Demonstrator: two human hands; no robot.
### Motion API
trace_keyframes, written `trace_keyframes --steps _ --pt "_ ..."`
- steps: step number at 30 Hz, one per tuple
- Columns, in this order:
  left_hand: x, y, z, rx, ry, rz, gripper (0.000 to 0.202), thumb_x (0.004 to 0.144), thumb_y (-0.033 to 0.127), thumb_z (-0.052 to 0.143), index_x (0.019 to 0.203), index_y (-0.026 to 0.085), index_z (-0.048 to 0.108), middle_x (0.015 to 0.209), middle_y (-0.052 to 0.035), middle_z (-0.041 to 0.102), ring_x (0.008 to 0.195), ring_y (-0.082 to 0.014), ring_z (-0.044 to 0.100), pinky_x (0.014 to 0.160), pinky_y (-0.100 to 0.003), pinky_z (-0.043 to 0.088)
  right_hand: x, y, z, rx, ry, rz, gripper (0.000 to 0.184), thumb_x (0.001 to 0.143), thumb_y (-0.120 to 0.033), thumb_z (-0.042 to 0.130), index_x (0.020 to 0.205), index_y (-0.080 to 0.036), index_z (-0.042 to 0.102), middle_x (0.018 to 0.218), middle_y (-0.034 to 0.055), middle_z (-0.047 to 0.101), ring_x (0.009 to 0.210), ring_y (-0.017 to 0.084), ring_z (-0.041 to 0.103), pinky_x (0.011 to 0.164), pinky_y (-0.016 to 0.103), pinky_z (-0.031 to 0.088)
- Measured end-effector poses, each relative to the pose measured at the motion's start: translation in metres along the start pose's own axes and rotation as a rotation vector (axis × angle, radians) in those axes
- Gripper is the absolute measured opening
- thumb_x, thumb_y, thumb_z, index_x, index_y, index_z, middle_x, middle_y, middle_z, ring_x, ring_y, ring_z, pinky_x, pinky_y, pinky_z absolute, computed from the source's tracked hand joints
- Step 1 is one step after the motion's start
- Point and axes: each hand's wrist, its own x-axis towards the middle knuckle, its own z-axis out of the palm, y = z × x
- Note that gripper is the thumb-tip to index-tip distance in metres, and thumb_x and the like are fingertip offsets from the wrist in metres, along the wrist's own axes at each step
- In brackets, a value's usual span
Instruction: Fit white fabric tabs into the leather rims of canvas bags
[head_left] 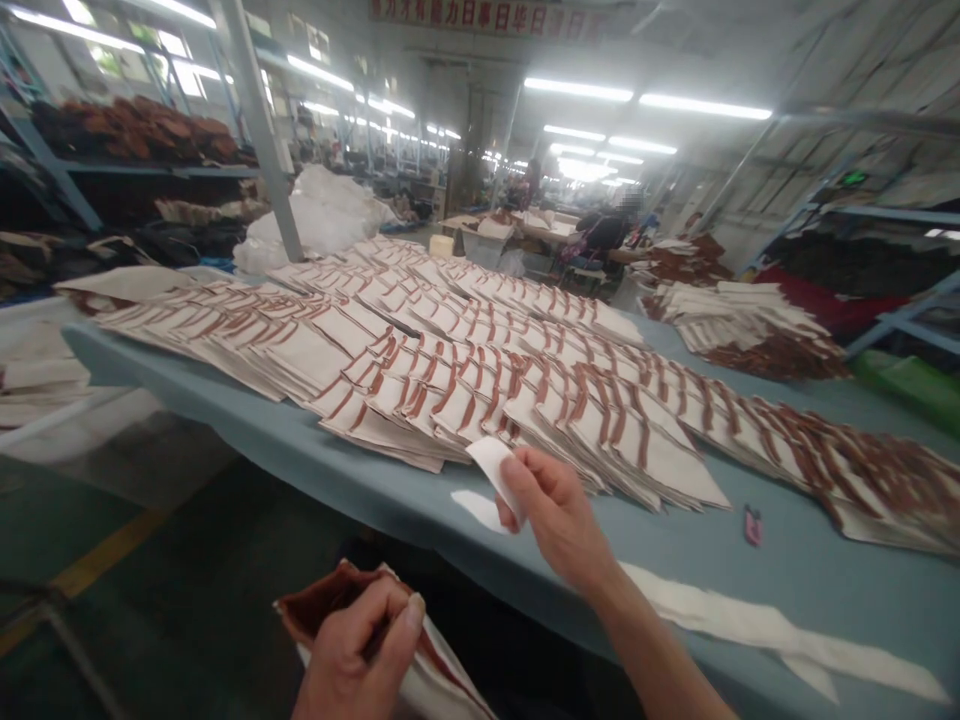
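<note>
At the lower edge of the view, my left hand (364, 645) is closed on the rim of a white fabric pouch (435, 680). The pouch's brown lining (319, 605) shows at its mouth, below the table edge. My right hand (551, 510) pinches a small white strip (491, 465) between thumb and fingers, above the near edge of the table. Another white piece (480, 510) shows just under that hand, on the table. Beyond my right hand lie rows of overlapping white pieces with brown edges (480, 370).
The blue-green table (360, 495) fills the middle. Small pink thread snips (752, 525) lie at right, with long white fabric strips (750, 620) nearer me. A stack of white and brown pieces (757, 320) stands behind. A metal post (259, 130) rises at left; a person (607, 235) sits farther off.
</note>
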Motion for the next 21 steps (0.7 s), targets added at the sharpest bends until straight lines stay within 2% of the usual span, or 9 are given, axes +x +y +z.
trace_keyframes --steps 2,4,7,9,11,15,18,21 --pt "0.001 0.01 0.001 0.046 0.002 0.026 0.04 0.097 0.037 0.055 0.062 0.02 0.058 0.058 0.0018 0.06 0.054 -0.0138 0.054 0.055 -0.022 0.04 -0.027 -0.001 0.001 0.064 -0.006 0.065 0.052 0.096 -0.066 0.058 0.073 -0.02 0.053 0.051 -0.0074 0.044 0.045 0.008 0.034 0.045 0.021 0.029" --pt "0.002 0.019 0.004 0.089 -0.006 0.062 0.031 0.094 0.033 0.059 0.067 0.02 0.061 0.062 0.0016 0.064 0.057 -0.0141 0.058 0.057 -0.022 0.043 -0.049 0.0 0.0 0.1 -0.027 0.116 0.05 0.096 -0.066 0.058 0.077 -0.02 0.055 0.05 -0.0091 0.04 0.043 0.007 0.03 0.043 0.021 0.024" --pt "0.001 0.031 0.013 0.047 -0.082 0.031 0.015 0.09 0.035 0.065 0.088 0.02 0.068 0.059 0.0045 0.06 0.053 -0.0141 0.055 0.054 -0.021 0.043 -0.075 0.002 -0.001 0.116 -0.06 0.158 0.048 0.098 -0.064 0.057 0.082 -0.019 0.057 0.051 -0.0087 0.04 0.044 0.007 0.031 0.042 0.02 0.023" --pt "0.0 0.04 0.02 -0.054 -0.182 -0.035 0.023 0.091 0.04 0.065 0.1 0.019 0.069 0.055 0.0064 0.053 0.05 -0.0134 0.049 0.05 -0.021 0.039 -0.087 0.005 -0.002 0.119 -0.085 0.176 0.047 0.099 -0.063 0.056 0.084 -0.018 0.06 0.052 -0.0083 0.041 0.044 0.007 0.032 0.042 0.02 0.023" --pt "-0.001 0.05 0.025 -0.15 -0.26 -0.096 0.029 0.09 0.044 0.066 0.1 0.017 0.069 0.058 0.005 0.054 0.052 -0.0131 0.048 0.05 -0.02 0.038 -0.095 0.006 -0.002 0.115 -0.11 0.188 0.046 0.1 -0.061 0.057 0.087 -0.017 0.063 0.052 -0.0082 0.041 0.044 0.007 0.032 0.042 0.02 0.023" --pt "-0.003 0.063 0.028 -0.239 -0.345 -0.164 0.036 0.089 0.05 0.066 0.089 0.015 0.068 0.065 0.0023 0.053 0.058 -0.0126 0.047 0.053 -0.019 0.038 -0.106 0.006 -0.004 0.091 -0.113 0.174 0.044 0.101 -0.057 0.057 0.087 -0.016 0.066 0.054 -0.0077 0.041 0.046 0.007 0.032 0.043 0.02 0.022" --pt "-0.004 0.062 0.027 -0.291 -0.404 -0.161 0.037 0.087 0.05 0.069 0.082 0.014 0.067 0.07 0.0007 0.054 0.061 -0.0124 0.048 0.055 -0.019 0.04 -0.11 0.007 -0.006 0.168 -0.121 0.219 0.044 0.099 -0.058 0.059 0.083 -0.017 0.063 0.056 -0.0076 0.041 0.047 0.006 0.03 0.043 0.02 0.021" --pt "-0.006 0.052 0.026 -0.402 -0.431 -0.209 0.043 0.087 0.053 0.071 0.105 0.015 0.068 0.07 0.0007 0.058 0.06 -0.0127 0.051 0.054 -0.019 0.04 -0.111 0.011 -0.007 0.4 -0.204 0.358 0.05 0.094 -0.064 0.063 0.078 -0.018 0.055 0.056 -0.0085 0.039 0.045 0.005 0.027 0.041 0.019 0.02"
